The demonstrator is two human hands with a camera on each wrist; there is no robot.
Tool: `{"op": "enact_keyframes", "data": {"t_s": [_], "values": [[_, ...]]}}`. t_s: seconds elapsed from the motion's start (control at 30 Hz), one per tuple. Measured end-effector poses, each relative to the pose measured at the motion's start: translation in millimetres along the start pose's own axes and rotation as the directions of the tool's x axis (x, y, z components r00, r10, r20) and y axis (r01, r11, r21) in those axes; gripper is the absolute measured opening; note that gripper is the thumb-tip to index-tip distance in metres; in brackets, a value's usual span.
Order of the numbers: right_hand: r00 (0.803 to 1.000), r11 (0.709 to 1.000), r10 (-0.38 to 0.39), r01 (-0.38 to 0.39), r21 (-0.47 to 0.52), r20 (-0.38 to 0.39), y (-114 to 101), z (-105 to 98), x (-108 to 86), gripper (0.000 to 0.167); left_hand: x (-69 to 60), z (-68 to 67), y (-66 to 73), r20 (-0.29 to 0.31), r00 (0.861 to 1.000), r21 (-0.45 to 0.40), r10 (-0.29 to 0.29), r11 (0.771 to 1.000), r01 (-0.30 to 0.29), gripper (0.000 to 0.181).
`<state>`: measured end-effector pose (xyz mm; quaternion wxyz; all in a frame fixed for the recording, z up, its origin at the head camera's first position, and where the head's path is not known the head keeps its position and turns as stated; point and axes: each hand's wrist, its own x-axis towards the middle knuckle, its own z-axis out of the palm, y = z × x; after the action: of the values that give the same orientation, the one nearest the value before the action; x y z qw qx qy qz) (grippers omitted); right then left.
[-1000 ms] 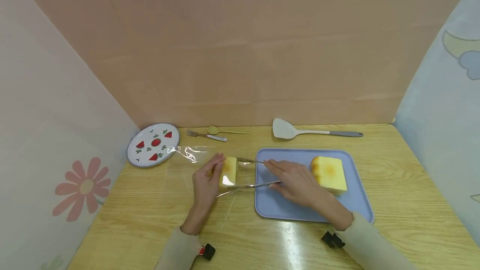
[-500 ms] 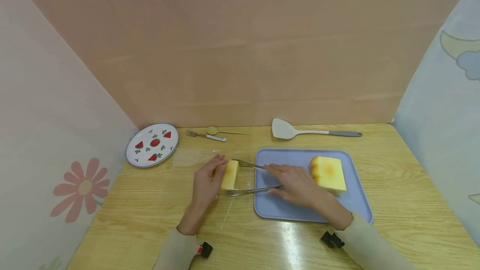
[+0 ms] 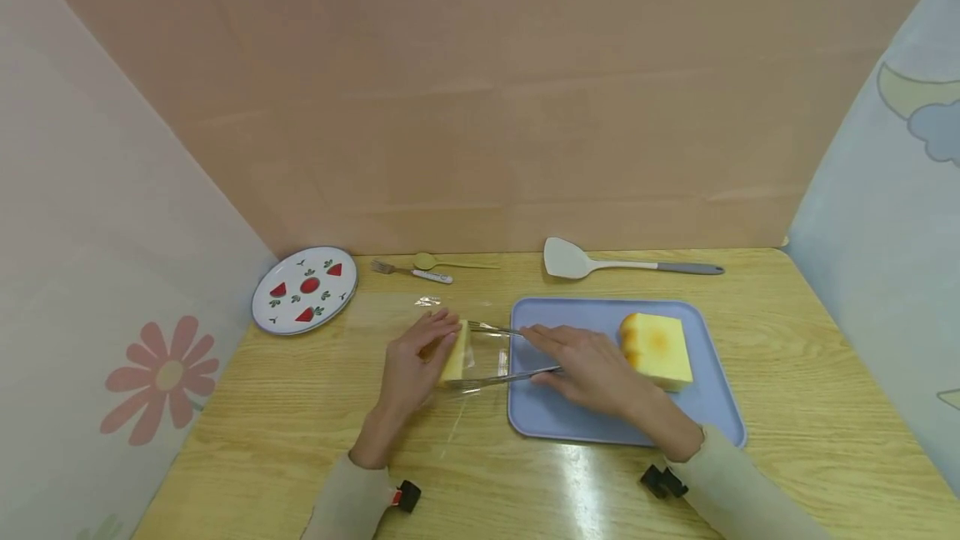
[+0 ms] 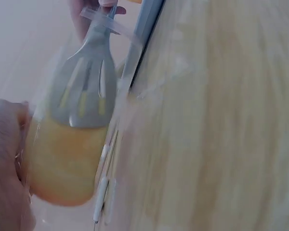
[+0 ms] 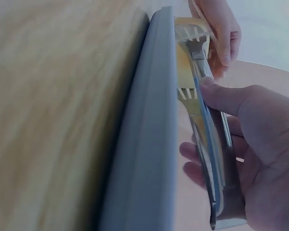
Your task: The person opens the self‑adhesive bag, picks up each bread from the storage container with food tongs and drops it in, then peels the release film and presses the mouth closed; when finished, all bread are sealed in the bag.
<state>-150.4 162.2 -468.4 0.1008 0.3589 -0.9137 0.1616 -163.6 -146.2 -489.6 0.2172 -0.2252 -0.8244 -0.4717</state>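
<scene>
My left hand (image 3: 412,361) holds a yellow slice of sponge cake (image 3: 455,358) through a clear plastic bag (image 3: 487,350), left of the tray. From the right, my right hand (image 3: 588,365) grips metal tongs (image 3: 517,376), whose slotted ends reach into the bag on either side of the cake. The left wrist view shows one slotted end (image 4: 84,91) lying over the browned cake (image 4: 62,159), with the left fingers beside it. Thumb and fingers lie on opposite arms of the tongs (image 5: 214,130) in the right wrist view. The bag's exact outline is hard to see.
A blue tray (image 3: 585,427) bears a larger block of sponge cake (image 3: 658,348). Behind lie a white spatula (image 3: 570,259), a small fork (image 3: 412,272) and a yellow spoon (image 3: 427,261). A plate with strawberry patterns (image 3: 273,307) stands at the left wall.
The tongs' arms spread apart around the cake, then came slightly closer together. The left fingers have shifted a little right over the cake, and less of it shows. The tray has not moved.
</scene>
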Motion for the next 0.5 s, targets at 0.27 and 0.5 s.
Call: {"op": "enact_keyframes", "data": {"t_s": [0.27, 0.5], "values": [[0.993, 0.998, 0.051, -0.056, 0.042, 0.105, -3.9, 0.9, 0.6, 0.075, -1.3, 5.3, 0.1, -0.048, 0.998, -0.095, -0.047, 0.995, 0.042, 0.014], [0.984, 0.987, 0.123, -0.136, 0.09, 0.132, -5.3, -1.3, -0.4, 0.098, -0.5, 0.1, -1.8, 0.018, 1.0, 0.005, -0.018, 1.0, 0.018, 0.013]]}}
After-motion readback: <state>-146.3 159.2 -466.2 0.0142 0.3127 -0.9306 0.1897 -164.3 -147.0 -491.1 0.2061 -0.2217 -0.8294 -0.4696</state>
